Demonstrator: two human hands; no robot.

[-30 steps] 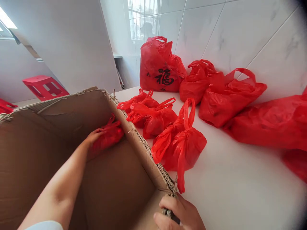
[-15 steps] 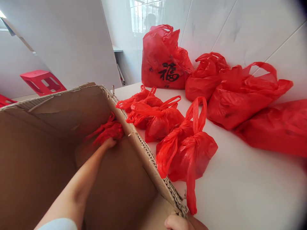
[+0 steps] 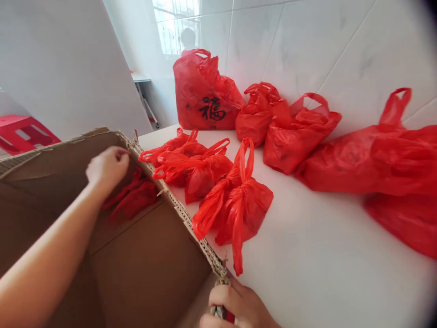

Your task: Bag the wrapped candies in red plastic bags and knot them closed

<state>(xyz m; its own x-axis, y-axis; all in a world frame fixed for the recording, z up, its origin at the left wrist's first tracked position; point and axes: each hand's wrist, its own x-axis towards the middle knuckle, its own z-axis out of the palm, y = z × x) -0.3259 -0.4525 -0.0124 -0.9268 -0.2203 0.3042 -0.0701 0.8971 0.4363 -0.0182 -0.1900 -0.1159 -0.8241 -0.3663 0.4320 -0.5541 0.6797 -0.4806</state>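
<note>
Pale marbled tiles form one wall (image 3: 300, 50) behind a white desk (image 3: 307, 255), with one red stool (image 3: 29, 134) at far left. Along the wall stand at least four larger red bags (image 3: 290, 141), one printed with black characters. Nearer, at least three small knotted bags (image 3: 244, 209) crowd beside one open cardboard box (image 3: 146, 255). Inside lies red plastic (image 3: 133, 198), its bag count unclear. Above it, the left hand (image 3: 108, 167) has curled fingers; whether they hold anything, I cannot tell. The right hand (image 3: 239, 303) has its fingers closed over the box's near corner.
</note>
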